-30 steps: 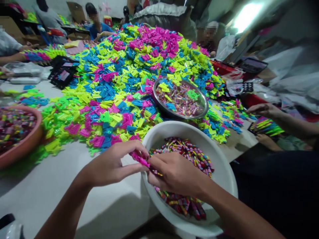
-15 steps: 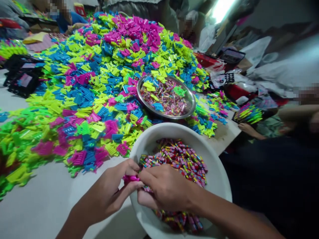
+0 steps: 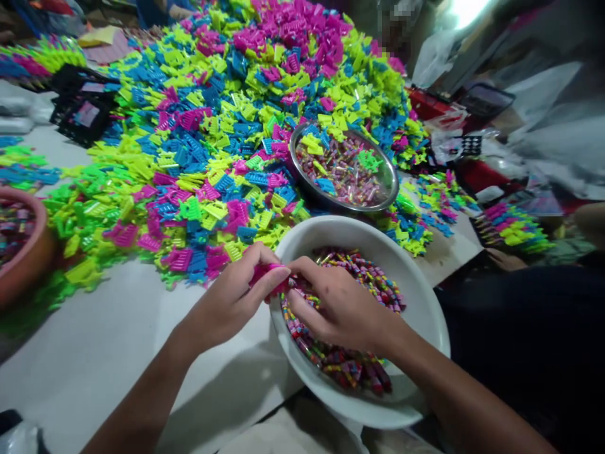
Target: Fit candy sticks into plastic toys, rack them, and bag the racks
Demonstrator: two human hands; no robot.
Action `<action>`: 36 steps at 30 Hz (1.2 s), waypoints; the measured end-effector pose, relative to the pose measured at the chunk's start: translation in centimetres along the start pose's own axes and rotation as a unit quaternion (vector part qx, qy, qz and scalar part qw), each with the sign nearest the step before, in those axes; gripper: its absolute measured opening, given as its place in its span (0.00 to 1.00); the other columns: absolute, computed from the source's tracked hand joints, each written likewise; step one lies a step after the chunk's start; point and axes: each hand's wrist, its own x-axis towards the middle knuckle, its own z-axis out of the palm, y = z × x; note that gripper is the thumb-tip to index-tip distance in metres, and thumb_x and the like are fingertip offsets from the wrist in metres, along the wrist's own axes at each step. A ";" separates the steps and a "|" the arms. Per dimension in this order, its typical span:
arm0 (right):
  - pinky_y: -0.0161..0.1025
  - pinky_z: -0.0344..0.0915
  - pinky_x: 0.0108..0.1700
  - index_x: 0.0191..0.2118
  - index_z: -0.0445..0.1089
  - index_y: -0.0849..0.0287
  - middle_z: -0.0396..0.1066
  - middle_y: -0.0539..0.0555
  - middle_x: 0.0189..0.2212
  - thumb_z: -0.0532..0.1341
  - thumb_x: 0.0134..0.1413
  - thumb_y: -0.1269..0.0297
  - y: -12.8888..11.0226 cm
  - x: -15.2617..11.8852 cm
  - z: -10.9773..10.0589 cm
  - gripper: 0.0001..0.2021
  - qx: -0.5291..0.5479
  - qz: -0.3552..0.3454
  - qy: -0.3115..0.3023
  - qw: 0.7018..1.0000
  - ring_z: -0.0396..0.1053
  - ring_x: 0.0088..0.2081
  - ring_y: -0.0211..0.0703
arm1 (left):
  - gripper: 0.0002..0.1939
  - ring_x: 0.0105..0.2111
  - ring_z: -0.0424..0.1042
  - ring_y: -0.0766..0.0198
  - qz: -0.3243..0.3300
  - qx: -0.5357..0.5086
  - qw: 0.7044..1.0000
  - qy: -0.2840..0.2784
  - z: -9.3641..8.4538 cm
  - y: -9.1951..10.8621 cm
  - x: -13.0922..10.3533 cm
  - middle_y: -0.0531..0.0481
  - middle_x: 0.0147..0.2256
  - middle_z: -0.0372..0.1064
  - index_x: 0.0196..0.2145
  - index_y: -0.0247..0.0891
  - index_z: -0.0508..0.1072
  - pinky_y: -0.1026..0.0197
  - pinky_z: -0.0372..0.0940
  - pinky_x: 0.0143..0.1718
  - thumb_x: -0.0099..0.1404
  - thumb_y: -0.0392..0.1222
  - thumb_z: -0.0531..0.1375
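My left hand point(image 3: 236, 299) is closed on a pink plastic piece point(image 3: 268, 280) at the left rim of a white bowl point(image 3: 425, 302). Close beside it, my right hand point(image 3: 343, 302) has its thumb and forefinger at the piece's right end, over the bowl; whether anything small sits between those fingertips is hidden. Small multicoloured wrapped tubes point(image 3: 378, 277) lie inside the bowl. Behind it, a metal bowl point(image 3: 392, 189) holds similar tubes and a few plastic pieces on top. A large heap of pink, blue, yellow and green plastic pieces point(image 3: 189, 145) covers the table.
An orange-brown bowl point(image 3: 35, 265) of small items stands at the left edge. Black packs point(image 3: 82, 113) lie at the back left. At the right are a bundle of coloured pieces point(image 3: 513, 227), another person's hand point(image 3: 505, 260) and dark clothing. Plastic bags fill the back right.
The view has shifted, bringing the orange-brown bowl into sight. Both hands now appear higher in the picture, and my right thumb and forefinger are more spread. The pink piece remains in my left hand.
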 end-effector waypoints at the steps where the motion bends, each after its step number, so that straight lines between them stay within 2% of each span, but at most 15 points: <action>1: 0.39 0.64 0.38 0.54 0.68 0.59 0.80 0.52 0.37 0.58 0.75 0.66 -0.2 0.0 -0.2 0.07 0.014 -0.006 0.006 1.000 0.78 0.34 0.44 | 0.14 0.36 0.72 0.65 0.002 -0.032 0.999 -0.008 -0.4 0.1 -0.1 0.53 0.37 0.69 0.43 0.42 0.70 0.60 0.68 0.40 0.83 0.52 0.56; 5: 0.41 0.68 0.45 0.58 0.69 0.58 0.81 0.57 0.47 0.57 0.79 0.62 -0.7 -0.3 -0.9 0.10 0.013 -0.016 0.026 0.999 0.79 0.44 0.46 | 0.14 0.43 0.73 0.64 0.048 -0.092 0.995 0.004 -1.6 0.4 -0.5 0.50 0.43 0.72 0.48 0.44 0.76 0.59 0.69 0.48 0.84 0.52 0.53; 9: 0.41 0.69 0.44 0.60 0.71 0.57 0.79 0.56 0.45 0.58 0.79 0.62 -1.7 -1.7 -1.0 0.12 0.007 -0.028 0.083 0.996 0.77 0.42 0.45 | 0.18 0.48 0.72 0.62 0.102 -0.120 0.987 0.023 -1.8 0.8 -0.8 0.47 0.48 0.72 0.47 0.45 0.81 0.58 0.69 0.51 0.85 0.48 0.52; 11: 0.41 0.69 0.47 0.60 0.73 0.55 0.79 0.55 0.45 0.60 0.78 0.63 -2.7 -2.7 -0.8 0.12 0.031 0.004 0.114 0.993 0.77 0.44 0.45 | 0.15 0.46 0.73 0.62 0.116 -0.128 0.984 0.031 -1.7 0.9 -0.9 0.47 0.48 0.71 0.46 0.45 0.82 0.59 0.71 0.47 0.83 0.45 0.55; 13: 0.40 0.68 0.49 0.55 0.76 0.53 0.79 0.54 0.45 0.61 0.78 0.60 -3.8 -3.5 -0.3 0.09 0.112 0.072 0.139 0.981 0.77 0.46 0.45 | 0.12 0.49 0.73 0.60 0.129 -0.129 0.982 0.040 -1.5 1.2 -1.0 0.46 0.48 0.71 0.48 0.46 0.83 0.60 0.72 0.46 0.82 0.43 0.58; 15: 0.37 0.67 0.40 0.47 0.76 0.54 0.76 0.51 0.37 0.60 0.78 0.52 -4.5 -3.9 0.5 0.12 0.261 0.158 0.129 0.944 0.74 0.38 0.42 | 0.09 0.55 0.73 0.58 0.143 -0.104 0.984 0.036 -1.2 1.5 -1.2 0.46 0.51 0.72 0.51 0.48 0.83 0.61 0.73 0.49 0.79 0.41 0.62; 17: 0.33 0.56 0.26 0.40 0.72 0.54 0.64 0.46 0.26 0.59 0.75 0.42 -4.7 -4.0 1.2 0.21 0.429 0.227 0.088 0.870 0.60 0.25 0.36 | 0.15 0.59 0.72 0.58 0.181 -0.049 0.982 0.008 -1.0 1.8 -1.4 0.46 0.54 0.71 0.57 0.51 0.81 0.60 0.72 0.56 0.75 0.39 0.67; 19: 0.33 0.44 0.22 0.38 0.68 0.54 0.52 0.41 0.22 0.61 0.71 0.37 -4.5 -3.9 1.7 0.23 0.524 0.248 0.069 0.812 0.46 0.20 0.33 | 0.23 0.61 0.71 0.58 0.231 0.022 0.972 -0.022 -0.6 2.0 -1.5 0.47 0.57 0.71 0.61 0.53 0.77 0.57 0.69 0.63 0.72 0.35 0.69; 20: 0.33 0.43 0.22 0.38 0.68 0.54 0.50 0.40 0.21 0.64 0.70 0.37 -4.4 -3.9 1.8 0.23 0.531 0.243 0.082 0.808 0.44 0.20 0.33 | 0.25 0.62 0.70 0.58 0.253 0.052 0.966 -0.030 -0.5 2.1 -1.6 0.47 0.58 0.71 0.63 0.54 0.76 0.56 0.68 0.66 0.73 0.34 0.68; 23: 0.33 0.49 0.25 0.37 0.70 0.55 0.57 0.42 0.23 0.68 0.69 0.46 -4.5 -3.9 1.7 0.18 0.434 0.208 0.162 0.862 0.51 0.23 0.34 | 0.29 0.69 0.66 0.55 0.243 0.065 0.968 -0.026 0.0 2.1 -1.8 0.46 0.65 0.68 0.67 0.56 0.71 0.53 0.67 0.69 0.74 0.35 0.67; 25: 0.34 0.55 0.30 0.36 0.72 0.56 0.65 0.45 0.27 0.67 0.72 0.51 -4.9 -4.0 1.5 0.16 0.345 0.189 0.202 0.897 0.58 0.27 0.35 | 0.30 0.68 0.69 0.54 0.170 0.013 0.985 -0.018 0.1 2.0 -1.8 0.46 0.67 0.68 0.69 0.57 0.68 0.55 0.72 0.64 0.75 0.39 0.67; 27: 0.35 0.58 0.35 0.37 0.73 0.56 0.71 0.48 0.32 0.64 0.75 0.55 -5.4 -4.1 1.4 0.14 0.276 0.173 0.215 0.921 0.64 0.32 0.37 | 0.25 0.58 0.77 0.56 0.089 -0.046 0.995 -0.011 0.3 1.9 -1.7 0.46 0.60 0.74 0.67 0.54 0.71 0.60 0.77 0.53 0.75 0.44 0.67; 30: 0.37 0.63 0.38 0.49 0.73 0.55 0.76 0.49 0.36 0.61 0.77 0.57 -5.9 -4.3 1.4 0.08 0.225 0.172 0.202 0.938 0.71 0.35 0.40 | 0.12 0.39 0.80 0.64 0.032 -0.093 0.995 -0.013 0.5 2.0 -1.4 0.49 0.45 0.79 0.53 0.45 0.80 0.65 0.76 0.39 0.75 0.48 0.67; 32: 0.38 0.67 0.40 0.59 0.67 0.54 0.79 0.52 0.40 0.59 0.78 0.57 -6.0 -4.6 1.3 0.12 0.189 0.186 0.209 0.941 0.75 0.36 0.42 | 0.11 0.33 0.77 0.67 0.017 -0.114 0.993 -0.009 0.7 2.2 -1.3 0.51 0.40 0.78 0.47 0.42 0.80 0.66 0.74 0.35 0.76 0.50 0.67; 36: 0.40 0.70 0.41 0.55 0.68 0.54 0.79 0.53 0.40 0.55 0.81 0.61 -5.8 -5.2 1.4 0.07 0.066 0.164 0.237 0.955 0.78 0.37 0.43 | 0.12 0.33 0.75 0.66 -0.007 -0.164 0.986 0.010 1.0 2.3 -1.4 0.51 0.38 0.77 0.47 0.41 0.76 0.65 0.74 0.34 0.76 0.52 0.66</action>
